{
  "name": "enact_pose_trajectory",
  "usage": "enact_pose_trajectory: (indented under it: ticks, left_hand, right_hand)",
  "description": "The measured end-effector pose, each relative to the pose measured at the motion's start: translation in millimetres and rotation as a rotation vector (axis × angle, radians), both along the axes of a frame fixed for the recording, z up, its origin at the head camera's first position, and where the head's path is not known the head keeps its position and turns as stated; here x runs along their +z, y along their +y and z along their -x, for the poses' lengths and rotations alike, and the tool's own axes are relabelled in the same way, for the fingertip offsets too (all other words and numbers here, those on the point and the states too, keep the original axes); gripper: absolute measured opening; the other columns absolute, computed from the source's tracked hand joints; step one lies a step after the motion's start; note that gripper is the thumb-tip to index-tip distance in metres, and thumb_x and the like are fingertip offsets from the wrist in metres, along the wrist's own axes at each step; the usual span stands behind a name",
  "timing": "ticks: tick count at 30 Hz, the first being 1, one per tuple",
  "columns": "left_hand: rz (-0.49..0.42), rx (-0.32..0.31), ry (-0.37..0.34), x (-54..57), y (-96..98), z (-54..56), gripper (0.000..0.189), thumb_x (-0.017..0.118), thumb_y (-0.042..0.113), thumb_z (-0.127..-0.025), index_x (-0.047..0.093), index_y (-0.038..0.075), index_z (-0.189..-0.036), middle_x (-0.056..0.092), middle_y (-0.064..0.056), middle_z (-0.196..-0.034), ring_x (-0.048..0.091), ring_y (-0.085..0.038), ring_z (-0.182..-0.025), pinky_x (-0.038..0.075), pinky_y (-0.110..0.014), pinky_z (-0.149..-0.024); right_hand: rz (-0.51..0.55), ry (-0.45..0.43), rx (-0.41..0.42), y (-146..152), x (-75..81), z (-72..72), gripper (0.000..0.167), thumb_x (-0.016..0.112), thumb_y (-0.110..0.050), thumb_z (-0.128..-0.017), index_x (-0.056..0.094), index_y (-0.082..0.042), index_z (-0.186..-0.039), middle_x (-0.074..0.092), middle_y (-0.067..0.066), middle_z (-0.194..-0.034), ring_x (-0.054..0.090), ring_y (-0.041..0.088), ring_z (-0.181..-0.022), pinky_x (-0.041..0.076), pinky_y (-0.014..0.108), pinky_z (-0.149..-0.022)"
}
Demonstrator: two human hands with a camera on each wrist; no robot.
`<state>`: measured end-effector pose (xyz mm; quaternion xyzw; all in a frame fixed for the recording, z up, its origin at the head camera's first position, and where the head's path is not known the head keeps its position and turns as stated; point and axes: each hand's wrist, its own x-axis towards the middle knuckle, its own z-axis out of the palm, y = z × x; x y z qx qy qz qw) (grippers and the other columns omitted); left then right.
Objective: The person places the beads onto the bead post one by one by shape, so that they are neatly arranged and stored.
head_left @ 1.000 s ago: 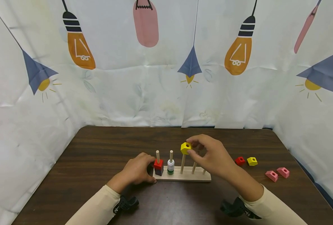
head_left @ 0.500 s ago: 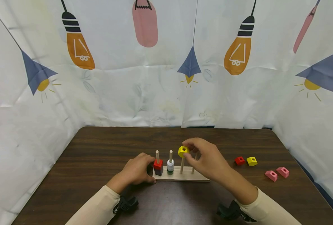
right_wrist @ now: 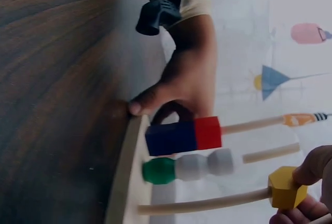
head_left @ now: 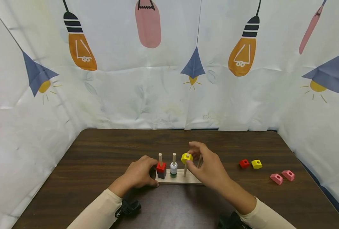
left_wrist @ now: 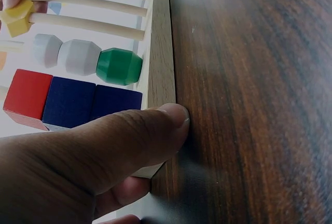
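My left hand (head_left: 139,171) grips the left end of a wooden peg stand (head_left: 180,180), thumb on its front edge in the left wrist view. The leftmost peg carries a red cube (right_wrist: 208,133) above two dark blue cubes (left_wrist: 70,102). On the second peg, two white beads (left_wrist: 80,57) sit over a green bead (left_wrist: 119,66). At the top of the third peg, my right hand (head_left: 210,167) pinches a yellow faceted bead (head_left: 183,159) between thumb and fingers. The peg's tip shows in the bead's hole. Further pegs are partly hidden behind the right hand.
To the right on the brown table (head_left: 115,149) lie a red bead (head_left: 244,163), another yellow bead (head_left: 256,164) and two pink blocks, one nearer (head_left: 276,179) and one farther (head_left: 288,175). A printed white curtain (head_left: 115,95) hangs behind the table.
My right hand has moved left and slightly down with the yellow bead, from above the third peg onto its tip. The left hand has stayed on the stand.
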<state>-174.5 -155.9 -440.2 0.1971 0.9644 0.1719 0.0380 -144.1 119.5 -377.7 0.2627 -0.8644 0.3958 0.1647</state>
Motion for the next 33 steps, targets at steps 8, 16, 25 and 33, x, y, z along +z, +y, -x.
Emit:
enact_pose_trajectory:
  ticks: [8, 16, 25, 33]
  left_hand:
    - [0.001, 0.001, 0.000, 0.9, 0.7, -0.1, 0.063, 0.098, 0.037, -0.062, 0.071, 0.019, -0.116, 0.067, 0.002, -0.113, 0.058, -0.021, -0.113, 0.053, -0.052, -0.078]
    - [0.006, 0.003, 0.000, 1.1, 1.1, 0.3, 0.063, 0.098, 0.038, -0.062, 0.070, 0.020, -0.116, 0.067, 0.002, -0.114, 0.058, -0.021, -0.114, 0.053, -0.053, -0.079]
    - [0.006, 0.008, -0.003, 0.8, 1.0, 0.4, 0.065, 0.098, 0.038, -0.062, 0.070, 0.019, -0.117, 0.067, 0.001, -0.115, 0.058, -0.021, -0.114, 0.053, -0.053, -0.080]
    - [0.009, 0.004, -0.001, 0.8, 0.8, -0.6, 0.066, 0.098, 0.039, -0.062, 0.070, 0.018, -0.118, 0.067, 0.000, -0.116, 0.058, -0.022, -0.116, 0.052, -0.054, -0.081]
  right_hand:
    - [0.055, -0.012, -0.022, -1, -13.1, 0.3, 0.087, 0.083, 0.001, -0.080, 0.032, -0.001, -0.150, 0.066, 0.000, -0.106, 0.064, 0.014, -0.086, 0.056, 0.030, -0.077]
    - [0.138, -0.135, -0.049, -2, -26.4, 0.1, 0.105, 0.086, 0.004, -0.076, 0.018, -0.003, -0.156, 0.065, -0.001, -0.101, 0.065, 0.019, -0.086, 0.057, 0.035, -0.080]
    - [0.145, -0.204, -0.060, -5, -50.1, 1.3, 0.109, 0.086, 0.008, -0.074, 0.014, -0.003, -0.156, 0.065, -0.001, -0.098, 0.065, 0.017, -0.085, 0.056, 0.032, -0.080]
    - [0.128, -0.227, -0.058, -6, -67.3, 3.3, 0.107, 0.084, 0.009, -0.074, 0.016, -0.002, -0.155, 0.065, -0.001, -0.095, 0.064, 0.016, -0.083, 0.056, 0.033, -0.078]
